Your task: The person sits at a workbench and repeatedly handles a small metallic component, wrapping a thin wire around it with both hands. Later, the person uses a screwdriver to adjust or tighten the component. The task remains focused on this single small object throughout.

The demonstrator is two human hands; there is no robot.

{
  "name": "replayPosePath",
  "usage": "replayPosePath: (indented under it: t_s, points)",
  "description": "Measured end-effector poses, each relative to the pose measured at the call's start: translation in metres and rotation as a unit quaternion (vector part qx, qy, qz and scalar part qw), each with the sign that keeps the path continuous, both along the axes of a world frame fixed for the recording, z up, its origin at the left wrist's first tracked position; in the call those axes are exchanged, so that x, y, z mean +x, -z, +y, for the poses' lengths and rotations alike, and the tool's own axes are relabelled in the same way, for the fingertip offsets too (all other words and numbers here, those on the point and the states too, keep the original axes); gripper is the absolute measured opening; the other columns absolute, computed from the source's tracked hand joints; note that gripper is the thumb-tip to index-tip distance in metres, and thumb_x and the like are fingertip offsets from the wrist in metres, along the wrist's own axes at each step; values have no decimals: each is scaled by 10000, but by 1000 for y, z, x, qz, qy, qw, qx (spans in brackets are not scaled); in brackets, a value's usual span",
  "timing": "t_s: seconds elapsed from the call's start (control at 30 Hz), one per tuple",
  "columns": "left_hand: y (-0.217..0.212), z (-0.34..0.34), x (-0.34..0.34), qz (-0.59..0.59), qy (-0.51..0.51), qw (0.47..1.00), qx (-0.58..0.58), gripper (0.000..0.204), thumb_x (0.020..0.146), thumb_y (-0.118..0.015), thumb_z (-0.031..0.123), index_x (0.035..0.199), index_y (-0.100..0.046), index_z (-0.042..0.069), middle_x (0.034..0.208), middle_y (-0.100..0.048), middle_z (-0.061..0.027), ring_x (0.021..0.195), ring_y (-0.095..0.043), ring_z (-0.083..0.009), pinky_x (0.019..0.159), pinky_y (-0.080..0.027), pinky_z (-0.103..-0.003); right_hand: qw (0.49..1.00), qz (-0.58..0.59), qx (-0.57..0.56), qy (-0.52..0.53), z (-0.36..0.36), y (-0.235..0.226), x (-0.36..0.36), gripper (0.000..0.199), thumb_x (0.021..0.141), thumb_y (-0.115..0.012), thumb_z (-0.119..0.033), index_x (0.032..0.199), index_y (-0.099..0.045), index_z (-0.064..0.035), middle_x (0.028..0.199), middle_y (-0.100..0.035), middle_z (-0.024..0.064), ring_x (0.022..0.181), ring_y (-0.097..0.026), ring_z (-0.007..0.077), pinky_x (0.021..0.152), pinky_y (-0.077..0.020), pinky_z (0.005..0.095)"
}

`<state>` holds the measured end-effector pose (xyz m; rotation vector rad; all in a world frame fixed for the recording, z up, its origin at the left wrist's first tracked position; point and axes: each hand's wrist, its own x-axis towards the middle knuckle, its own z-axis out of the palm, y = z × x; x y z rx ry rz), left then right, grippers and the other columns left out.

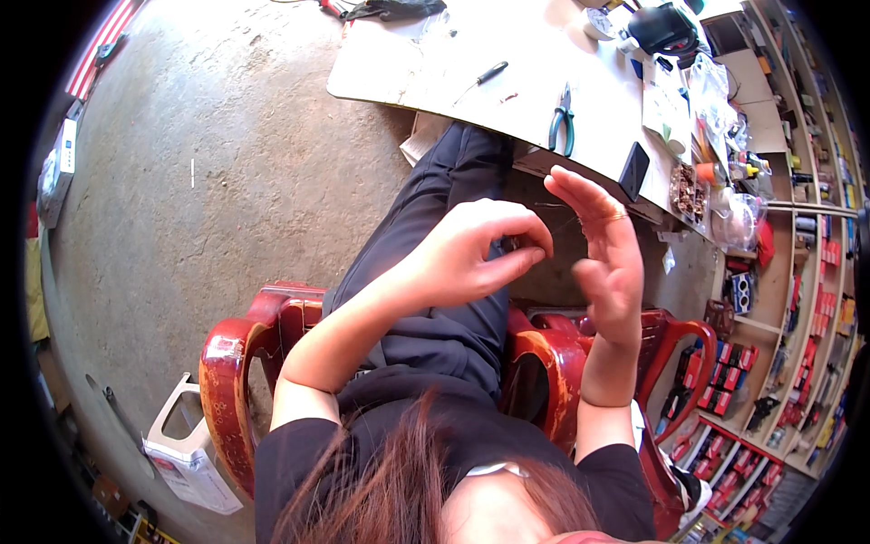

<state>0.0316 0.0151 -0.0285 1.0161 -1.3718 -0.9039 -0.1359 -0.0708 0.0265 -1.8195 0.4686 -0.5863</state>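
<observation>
Above my lap, my left hand (485, 252) is curled, with thumb and index fingertips brought together in a pinch. Whatever they hold, if anything, is too small to make out. My right hand (609, 249) faces it a short way to the right, fingers stretched upward and the thumb apart, slightly blurred; I see nothing in it. Faint thin lines show between the hands, but I cannot tell what they are. Beyond them on the white table (399, 77) lie pliers with blue-and-black handles (562, 122), a black-handled screwdriver (491, 72) and a dark phone (634, 170) at the edge.
Clear plastic bags (710, 91) and a box of small brown pieces (689, 192) crowd the table's right side. Shelves of packaged goods (820, 299) line the right. Red-brown wooden chair arms (231, 381) flank me; a pale stool (177, 435) stands on the concrete floor (217, 163).
</observation>
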Motion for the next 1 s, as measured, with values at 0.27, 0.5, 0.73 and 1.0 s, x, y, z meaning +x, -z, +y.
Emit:
replayPosePath:
  t_s: [0.27,0.5,0.73,1.0]
  points:
    - [6,-2,1,83,-40,995,31,157,866,-629,14,1020,-618,-15,932,-648,-59,839,-606,-126,787,-487,-267,884,177,-431,40,0,3,7,255,795,-674,-31,1045,-638,4,894,-653,151,853,-634,327,807,-501,396]
    - [9,-3,2,134,-20,987,90,149,906,-544,-33,1054,-556,-26,1008,-627,-82,914,-611,-143,858,-492,-275,877,163,-444,85,0,-3,7,109,784,-703,-27,879,-649,-16,798,-645,121,758,-634,287,706,-507,360]
    - [17,-2,4,157,-26,984,86,164,914,-525,-20,1073,-563,-8,1018,-618,-81,967,-593,-159,900,-468,-295,861,191,-470,46,-1,-7,8,94,796,-702,-70,847,-638,-23,798,-645,109,757,-625,285,697,-497,371]
    - [17,0,2,-125,-3,992,-2,316,851,-659,133,1139,-560,54,1122,-608,-105,1126,-557,-243,1150,-190,-491,889,221,-401,27,-1,-6,5,108,828,-677,-100,823,-627,-5,776,-649,134,725,-625,307,678,-497,382]
